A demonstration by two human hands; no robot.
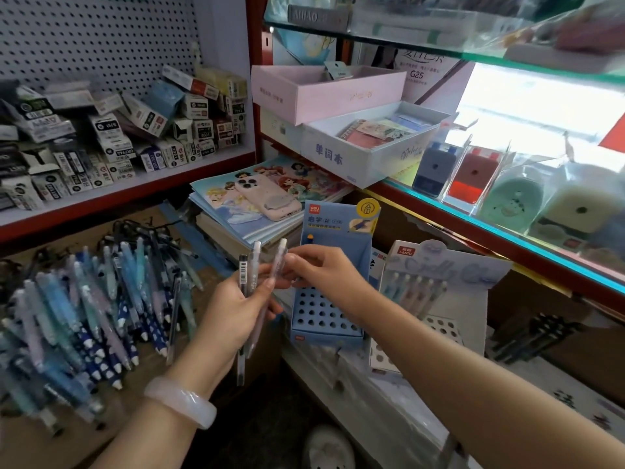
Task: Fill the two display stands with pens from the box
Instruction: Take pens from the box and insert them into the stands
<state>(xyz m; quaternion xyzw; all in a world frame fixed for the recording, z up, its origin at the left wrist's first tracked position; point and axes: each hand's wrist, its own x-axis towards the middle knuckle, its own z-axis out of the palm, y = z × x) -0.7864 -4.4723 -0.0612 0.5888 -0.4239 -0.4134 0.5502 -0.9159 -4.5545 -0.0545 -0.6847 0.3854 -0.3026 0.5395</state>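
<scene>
Head: L hand (233, 309) grips pens (248, 282); R fingers (299, 262) pinch one pen (279, 262) above blue stand (324, 309)

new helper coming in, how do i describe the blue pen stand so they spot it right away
Below the red-edged glass shelf, two cardboard stands sit side by side. The blue stand is the left one, behind the right hand; its holes are empty, while the white stand holds pens.

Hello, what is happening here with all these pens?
A person is sorting pens for two display stands. The left hand holds a few pens upright, and the right hand pinches the top of one of them. The blue stand just behind shows only empty holes. The white stand to its right already has one row of pens. A large pile of pens lies on the left.
</scene>
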